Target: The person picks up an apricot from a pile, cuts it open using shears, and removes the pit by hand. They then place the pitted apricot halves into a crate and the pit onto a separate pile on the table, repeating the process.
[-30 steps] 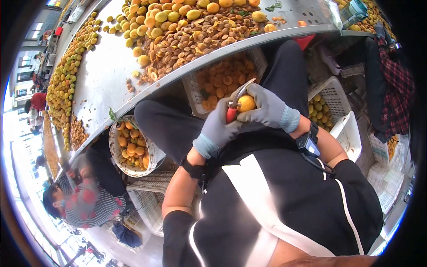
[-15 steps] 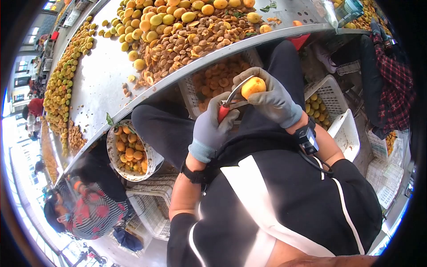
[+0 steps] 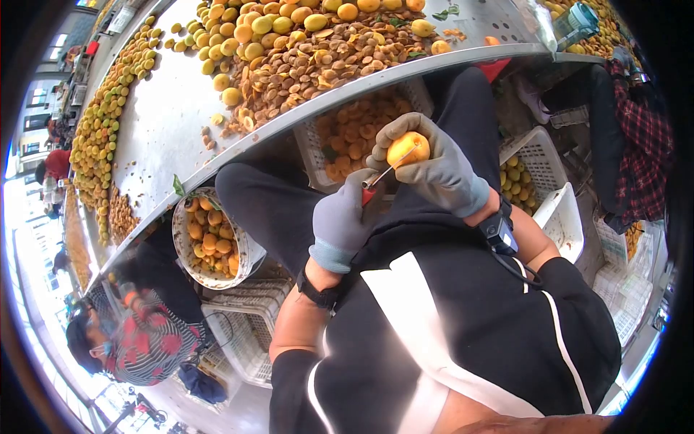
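Observation:
My right hand (image 3: 441,166), in a grey glove, is closed around a yellow-orange apricot (image 3: 406,150). In my left hand (image 3: 341,223), also gloved, is a red-handled cutting tool (image 3: 369,189) with a narrow metal blade. Its blade reaches up to the apricot and lies against the fruit's lower side; most of the handle is hidden in my fist. Both hands are above my lap, close together. Behind them, under the table edge, a white plastic crate (image 3: 309,160) holds orange apricot halves (image 3: 352,136).
A metal table (image 3: 163,119) carries whole apricots (image 3: 267,25) and a heap of brown pits (image 3: 311,72). A bucket of apricots (image 3: 249,257) stands left of my knee. Another crate (image 3: 546,155) is at my right. People sit on both sides, one in a plaid sleeve (image 3: 647,152).
The blade has swung from the apricot's upper left to its lower side. My left hand has dropped slightly and turned; the apricot stays in my right hand.

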The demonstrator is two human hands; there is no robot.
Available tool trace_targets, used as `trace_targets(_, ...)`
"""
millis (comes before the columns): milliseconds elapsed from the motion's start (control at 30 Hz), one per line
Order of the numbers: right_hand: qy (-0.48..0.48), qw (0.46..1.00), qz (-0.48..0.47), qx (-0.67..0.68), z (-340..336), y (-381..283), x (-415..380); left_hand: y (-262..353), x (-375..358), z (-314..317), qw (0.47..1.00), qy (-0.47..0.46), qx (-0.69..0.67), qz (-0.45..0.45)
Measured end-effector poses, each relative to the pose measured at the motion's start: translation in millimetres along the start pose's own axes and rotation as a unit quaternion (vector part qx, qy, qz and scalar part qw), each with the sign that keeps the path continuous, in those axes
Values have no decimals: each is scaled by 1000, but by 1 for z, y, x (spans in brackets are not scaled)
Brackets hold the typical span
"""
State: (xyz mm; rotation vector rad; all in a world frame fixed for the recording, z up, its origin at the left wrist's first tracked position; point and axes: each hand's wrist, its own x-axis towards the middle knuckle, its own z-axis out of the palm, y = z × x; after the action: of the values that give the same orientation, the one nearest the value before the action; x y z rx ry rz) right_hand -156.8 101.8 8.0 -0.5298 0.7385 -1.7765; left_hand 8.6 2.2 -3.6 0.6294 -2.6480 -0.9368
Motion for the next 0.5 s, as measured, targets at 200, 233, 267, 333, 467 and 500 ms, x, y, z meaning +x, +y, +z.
trace_targets(200,29,998,-10,-49,8,1,-1,-8,7,10,998,57,5,15)
trace_targets(233,56,997,-6,-53,9,2,0,-11,8,13,998,59,6,14)
trace_targets(267,55,997,-5,-53,11,2,0,-14,9,15,999,52,5,7)
trace_targets(333,98,992,-15,-75,15,2,1,-18,12,19,999,46,4,1)
trace_targets(467,108,985,-30,-133,7,4,4,-21,20,25,999,45,4,-12)
trace_targets(500,104,985,-25,-137,5,4,5,-22,22,27,999,49,-2,-9)
